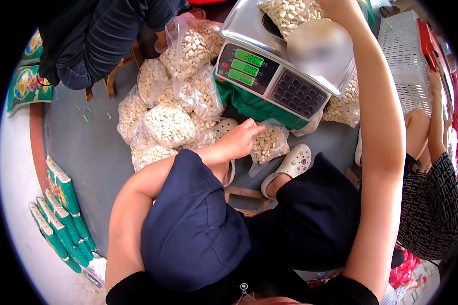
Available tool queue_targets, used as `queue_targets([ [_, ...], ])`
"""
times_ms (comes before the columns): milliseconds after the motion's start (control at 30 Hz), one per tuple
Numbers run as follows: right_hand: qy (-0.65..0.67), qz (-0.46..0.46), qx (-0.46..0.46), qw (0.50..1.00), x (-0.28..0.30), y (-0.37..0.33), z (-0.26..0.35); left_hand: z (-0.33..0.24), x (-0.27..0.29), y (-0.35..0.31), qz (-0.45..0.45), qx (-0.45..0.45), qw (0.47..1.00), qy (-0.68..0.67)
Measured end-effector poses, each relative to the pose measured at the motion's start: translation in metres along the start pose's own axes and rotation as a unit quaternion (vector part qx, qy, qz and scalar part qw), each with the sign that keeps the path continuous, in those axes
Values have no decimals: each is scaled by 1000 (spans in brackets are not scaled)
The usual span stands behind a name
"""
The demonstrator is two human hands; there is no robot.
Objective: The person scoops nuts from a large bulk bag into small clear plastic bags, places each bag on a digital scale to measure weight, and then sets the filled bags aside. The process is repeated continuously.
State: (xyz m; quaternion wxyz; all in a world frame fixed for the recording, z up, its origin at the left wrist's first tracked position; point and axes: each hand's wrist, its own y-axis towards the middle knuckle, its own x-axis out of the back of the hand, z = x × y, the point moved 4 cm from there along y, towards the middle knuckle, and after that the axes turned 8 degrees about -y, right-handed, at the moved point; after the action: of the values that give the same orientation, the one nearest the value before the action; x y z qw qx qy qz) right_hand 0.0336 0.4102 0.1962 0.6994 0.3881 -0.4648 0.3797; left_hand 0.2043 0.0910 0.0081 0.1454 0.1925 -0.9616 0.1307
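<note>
Where the frame ends, right hand [336, 6] is cut off.

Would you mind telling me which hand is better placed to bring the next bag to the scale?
Probably the left hand: it already rests on a clear bag of peeled garlic on the floor below the scale. The right hand is busy with the bag on the pan.

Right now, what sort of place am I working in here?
Probably a small packing or market stall on the floor. An electronic scale holds a bag of pale peeled cloves under the right hand, and many filled clear bags are piled beside it. The left hand rests on another bag.
</note>
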Motion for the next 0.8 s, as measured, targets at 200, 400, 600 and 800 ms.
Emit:
queue_targets([
  [200, 184, 63, -74, 978, 5, -9, 5, -4, 1, -2, 9, 23, 1000, -2],
  [400, 330, -35, -86, 939, 21, -17, 7, -4, -7, 6, 4, -14, 1000, 12],
  [600, 418, -82, -42, 904, -5, 0, -9, -3, -6, 3, -5, -20, 1000, 13],
  [800, 457, -108, -16, 883, -6, 2, -14, -1, -9, 4, -5, -19, 1000, 16],
])
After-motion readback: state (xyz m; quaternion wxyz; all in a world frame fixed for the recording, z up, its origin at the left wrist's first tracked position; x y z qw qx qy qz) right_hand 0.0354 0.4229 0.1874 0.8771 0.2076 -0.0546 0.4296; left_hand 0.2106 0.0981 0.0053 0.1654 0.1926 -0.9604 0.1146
